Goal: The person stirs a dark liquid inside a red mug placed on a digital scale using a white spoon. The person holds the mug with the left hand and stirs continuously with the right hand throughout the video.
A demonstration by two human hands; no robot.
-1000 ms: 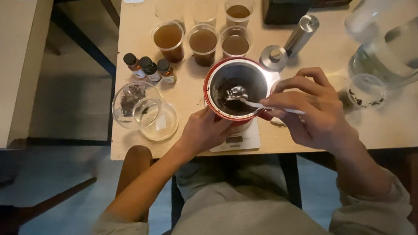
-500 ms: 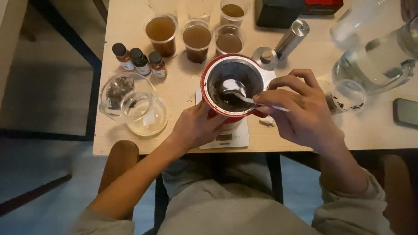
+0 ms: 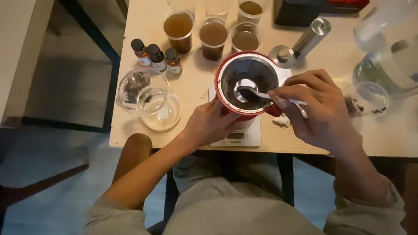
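Since the last frame my view drifted left, table and cups slid right; hands unchanged on the red-rimmed round mug [image 3: 246, 87], spoon bowl sits slightly deeper in it.

My left hand [image 3: 209, 125] is wrapped against the mug's near-left wall, fingers closed on it. My right hand [image 3: 315, 111] pinches the handle of the metal spoon [image 3: 254, 91] between thumb and fingertips, its bowl inside the dark mesh strainer seated in the mug. The mug stands on a small white flat scale [image 3: 238, 137] near the front edge of the pale wooden table [image 3: 163, 41]. Behind it: three clear plastic cups of brown liquid [image 3: 212, 35], three small dark dropper bottles [image 3: 157, 57]. Left: stacked clear glass bowls [image 3: 150, 99]. Right: a large clear glass jug [image 3: 399, 65], well apart from the mug.
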